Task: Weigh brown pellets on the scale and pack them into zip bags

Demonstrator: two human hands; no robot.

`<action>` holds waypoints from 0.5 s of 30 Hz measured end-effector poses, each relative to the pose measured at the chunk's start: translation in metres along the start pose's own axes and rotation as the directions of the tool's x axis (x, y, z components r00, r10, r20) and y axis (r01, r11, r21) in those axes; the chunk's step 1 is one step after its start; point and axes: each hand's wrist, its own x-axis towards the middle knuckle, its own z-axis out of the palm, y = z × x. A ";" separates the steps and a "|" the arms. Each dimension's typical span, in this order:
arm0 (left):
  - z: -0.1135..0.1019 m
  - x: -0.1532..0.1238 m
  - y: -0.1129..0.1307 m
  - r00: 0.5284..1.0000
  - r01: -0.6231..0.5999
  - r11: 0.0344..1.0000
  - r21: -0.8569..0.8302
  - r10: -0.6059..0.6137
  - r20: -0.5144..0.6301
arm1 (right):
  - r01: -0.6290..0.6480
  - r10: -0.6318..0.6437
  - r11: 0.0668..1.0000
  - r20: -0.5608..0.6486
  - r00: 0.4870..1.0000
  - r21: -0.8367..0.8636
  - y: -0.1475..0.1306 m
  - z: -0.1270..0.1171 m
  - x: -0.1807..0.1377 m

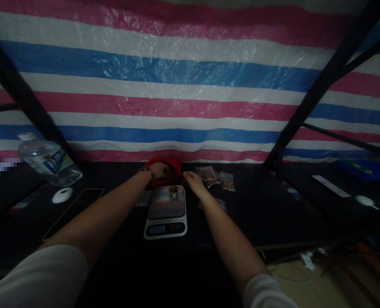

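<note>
A red bag [176, 166] lies at the back of the dark table, against the striped sheet. My left hand [160, 170], with a beaded bracelet at the wrist, reaches into it; its fingertips are hidden among dark contents. At the bag's right edge, my right hand [192, 179] has its fingers pinched together, seemingly on the rim. Between my forearms stands a white digital kitchen scale [166, 214]. On its plate sits a small cup [173, 192] of brown bits. Small clear zip bags of brown pieces [208, 175] lie right of my right hand, with another filled zip bag [228, 182] beside them.
Flat clear bags [143, 198] lie left of the scale. A phone [74, 211], a white mouse [62, 195] and a large water bottle [48, 160] stand or lie at left. Dark metal posts [301, 109] slant up on both sides. A white power strip [307, 260] is below right.
</note>
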 end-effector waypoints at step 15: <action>-0.030 -0.029 0.021 0.999 -0.013 1.000 0.024 0.014 -0.034 | 0.228 -0.174 0.967 0.360 0.917 -0.111 -0.019 0.002 -0.015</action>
